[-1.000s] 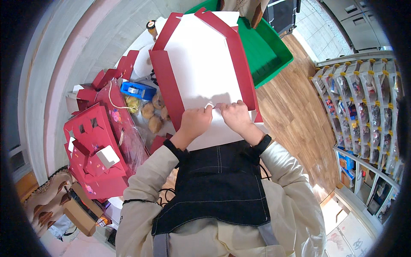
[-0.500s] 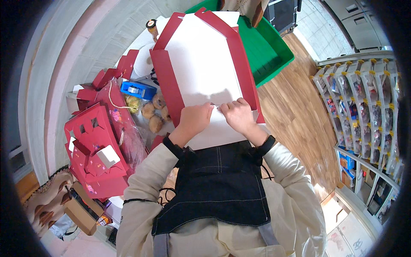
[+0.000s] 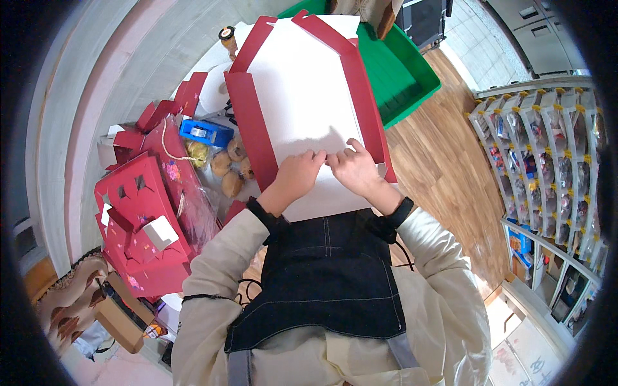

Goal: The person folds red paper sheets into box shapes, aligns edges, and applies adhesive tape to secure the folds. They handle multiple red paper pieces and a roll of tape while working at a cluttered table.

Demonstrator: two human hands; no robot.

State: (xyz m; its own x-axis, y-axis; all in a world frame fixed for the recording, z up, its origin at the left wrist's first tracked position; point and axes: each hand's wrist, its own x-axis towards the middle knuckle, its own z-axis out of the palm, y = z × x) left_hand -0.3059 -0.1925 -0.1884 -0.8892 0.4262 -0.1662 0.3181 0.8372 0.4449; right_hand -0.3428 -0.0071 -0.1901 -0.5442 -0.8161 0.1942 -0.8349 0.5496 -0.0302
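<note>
A large cardboard box (image 3: 309,90), red outside and white inside, lies in front of me with its side walls folded up. At its near end both my hands meet over the white inner panel. My left hand (image 3: 297,177) has its fingers curled onto the fold there. Close beside it, my right hand (image 3: 356,170) pinches the same fold, with the index finger partly raised. Below the hands a white near flap (image 3: 322,202) reaches toward my apron. The exact edge between the fingertips is hidden.
Left of the box lie a blue tape dispenser (image 3: 206,133), several round brown items (image 3: 232,183) and a stack of red cardboard pieces (image 3: 138,219). A jar (image 3: 227,40) stands farther back. A green crate (image 3: 402,80) sits at the back right; a rack of clear bins (image 3: 544,167) is far right.
My two hands have come closer together and moved slightly up along the fold. The right index finger has lifted. The box has barely shifted.
</note>
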